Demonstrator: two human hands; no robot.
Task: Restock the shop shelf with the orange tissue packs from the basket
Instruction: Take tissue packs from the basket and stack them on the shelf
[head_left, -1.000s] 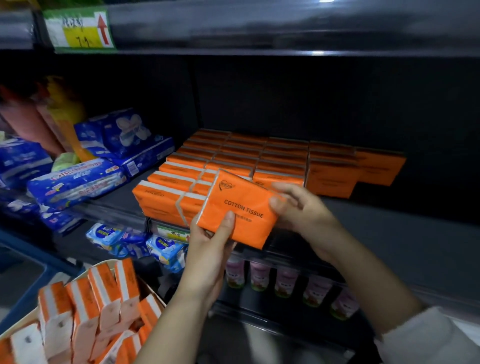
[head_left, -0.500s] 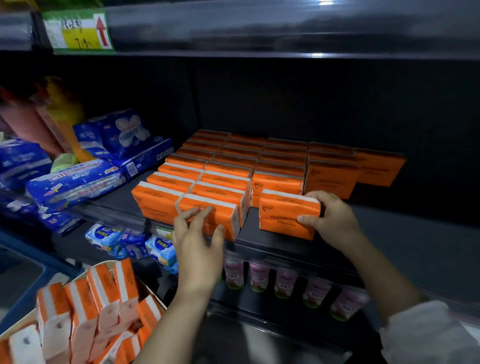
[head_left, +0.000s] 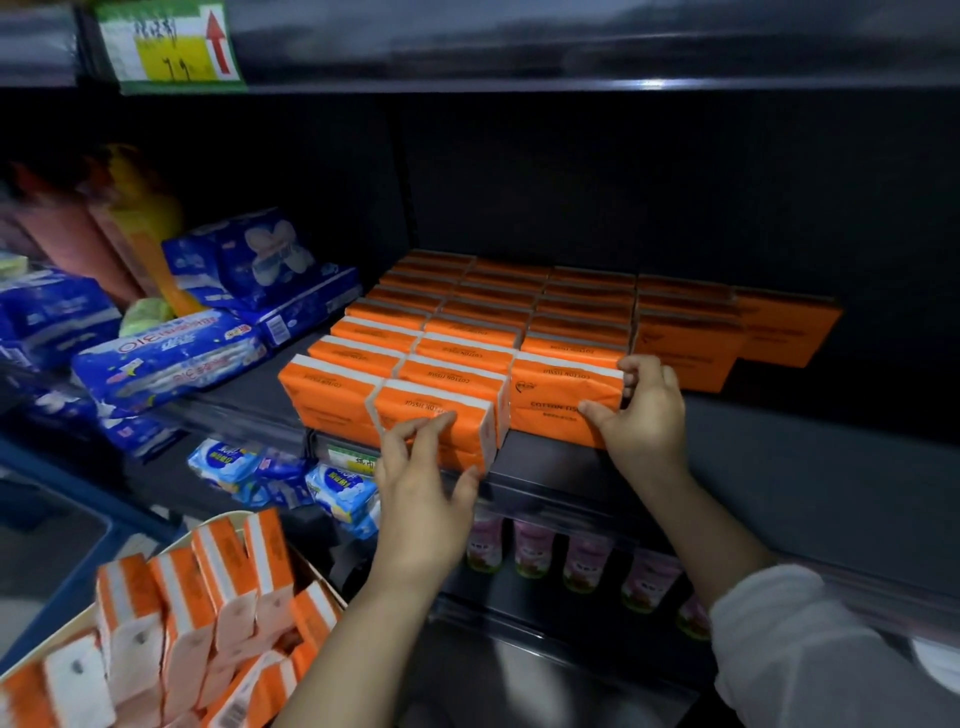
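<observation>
Basket (head_left: 213, 521), cream rim, sits lower left w/ orange tissue packs (head_left: 182, 613) standing on end in it. They are soft plastic-wrapped blocks w/ white stripes.

Above, on the dark shelf (head_left: 779, 467), glossy blue packs (head_left: 171, 358) lie crinkled and tilted at far left. A yellow-green price tag (head_left: 166, 44) w/ a red arrow hangs on the upper ledge.

Shelf centre: neat rows of orange packs (head_left: 488, 312), flat rectangular bricks set edge-up, running front to back.

Left hand (head_left: 421, 499) grips the front-centre pack (head_left: 436, 415) at the shelf lip, w/ bent fingers on its front face and thumb at the lower right corner.

Right hand (head_left: 649, 415) holds the right-front pack (head_left: 566, 400), which stands on the shelf against the row behind. Thumb is on the front face, fingers curled round the right end.

Below are pink bottles (head_left: 535, 545); a white sleeve (head_left: 805, 649) shows lower right.
</observation>
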